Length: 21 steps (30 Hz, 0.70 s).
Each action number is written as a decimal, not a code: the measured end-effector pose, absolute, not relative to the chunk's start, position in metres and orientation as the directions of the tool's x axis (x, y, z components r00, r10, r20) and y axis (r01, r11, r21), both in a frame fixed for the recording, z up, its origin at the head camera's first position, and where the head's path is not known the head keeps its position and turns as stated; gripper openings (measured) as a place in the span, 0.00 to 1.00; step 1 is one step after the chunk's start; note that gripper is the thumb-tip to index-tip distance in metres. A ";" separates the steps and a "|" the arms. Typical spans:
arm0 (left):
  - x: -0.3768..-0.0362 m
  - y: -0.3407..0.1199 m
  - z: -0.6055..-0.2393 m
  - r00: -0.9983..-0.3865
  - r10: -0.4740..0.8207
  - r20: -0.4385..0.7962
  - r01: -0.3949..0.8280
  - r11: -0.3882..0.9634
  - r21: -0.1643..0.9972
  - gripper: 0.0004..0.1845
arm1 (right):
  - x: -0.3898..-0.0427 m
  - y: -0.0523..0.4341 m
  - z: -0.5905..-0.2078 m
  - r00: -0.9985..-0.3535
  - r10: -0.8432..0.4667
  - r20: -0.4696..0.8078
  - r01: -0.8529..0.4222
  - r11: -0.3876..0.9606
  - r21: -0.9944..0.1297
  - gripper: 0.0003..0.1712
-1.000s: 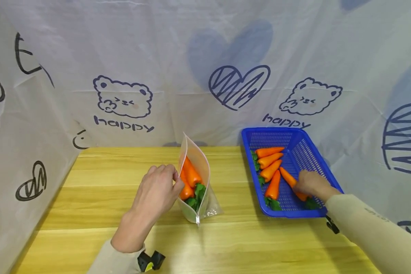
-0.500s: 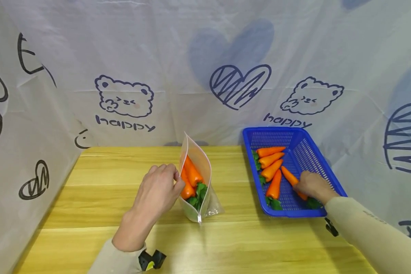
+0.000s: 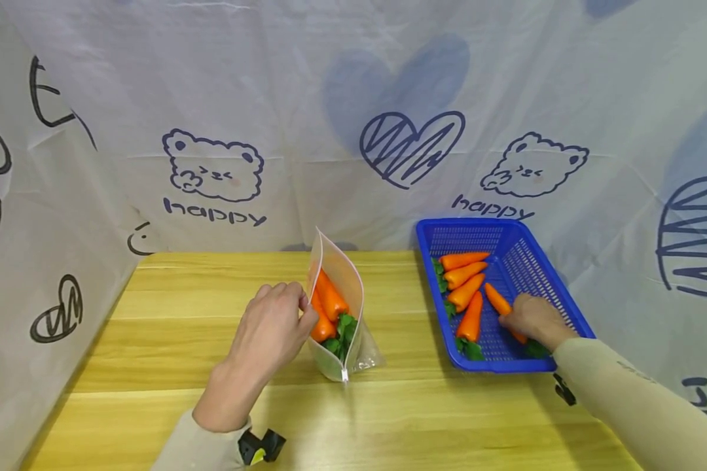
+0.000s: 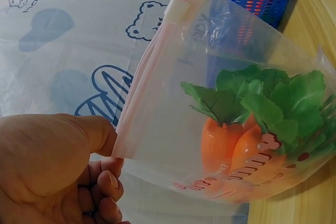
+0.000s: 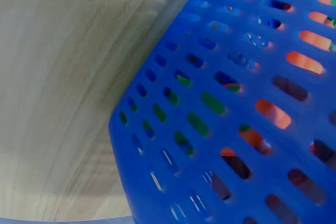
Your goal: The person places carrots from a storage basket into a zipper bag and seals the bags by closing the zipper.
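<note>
My left hand (image 3: 277,324) pinches the rim of a clear zip bag (image 3: 353,281) between thumb and forefinger. The bag stands with its mouth spread wide, and toy carrots (image 3: 330,297) with green leaves lie inside. In the left wrist view the slider (image 4: 176,11) sits at the far end of the pink zip strip. My right hand (image 3: 535,320) reaches into a blue basket (image 3: 556,288) and grips a carrot (image 3: 497,299) by its middle, its tip and leaves showing either side of the fingers. In the right wrist view the basket wall (image 5: 210,114) hides this hand.
Several more carrots (image 3: 464,275) lie along the basket's left side. The wooden table (image 3: 389,418) carries both bag and basket. A printed white cloth (image 3: 306,131) hangs behind and at both sides, close to the basket's far and right edges.
In the basket, the gripped carrot has shifted slightly with my right hand, its tip now a little further from the neighbouring carrots. My left hand and the bag stay nearly still.
</note>
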State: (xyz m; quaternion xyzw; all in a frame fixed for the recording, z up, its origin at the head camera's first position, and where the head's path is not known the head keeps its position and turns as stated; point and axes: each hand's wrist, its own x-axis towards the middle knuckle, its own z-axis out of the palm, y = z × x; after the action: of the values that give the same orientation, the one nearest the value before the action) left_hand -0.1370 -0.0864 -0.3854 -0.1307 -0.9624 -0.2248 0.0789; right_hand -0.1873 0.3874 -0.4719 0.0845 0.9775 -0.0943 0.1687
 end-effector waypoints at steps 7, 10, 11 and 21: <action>-0.137 -0.084 -0.385 -0.952 0.224 0.208 0.294 0.859 0.419 0.07 | -0.190 0.388 -0.458 -0.965 0.175 -0.197 0.201 0.972 -0.122 0.27; -0.137 -0.084 -0.384 -0.954 0.224 0.199 0.289 0.860 0.421 0.07 | -0.190 0.386 -0.450 -0.990 0.128 -0.051 0.131 0.989 -0.065 0.28; -0.137 -0.084 -0.384 -0.954 0.224 0.198 0.289 0.860 0.421 0.06 | -0.190 0.384 -0.448 -0.994 0.110 -0.004 0.110 0.993 -0.053 0.28; -0.136 -0.085 -0.384 -0.950 0.225 0.217 0.300 0.853 0.427 0.06 | -0.176 0.361 -0.418 -0.986 0.005 0.167 0.009 1.000 0.027 0.29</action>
State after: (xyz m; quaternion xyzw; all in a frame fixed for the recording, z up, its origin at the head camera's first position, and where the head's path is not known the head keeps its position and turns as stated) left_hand -0.1364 -0.0846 -0.3836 -0.1369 -0.9592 -0.2342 0.0798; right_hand -0.1759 0.3613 -0.4177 0.0034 0.9964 0.0137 -0.0837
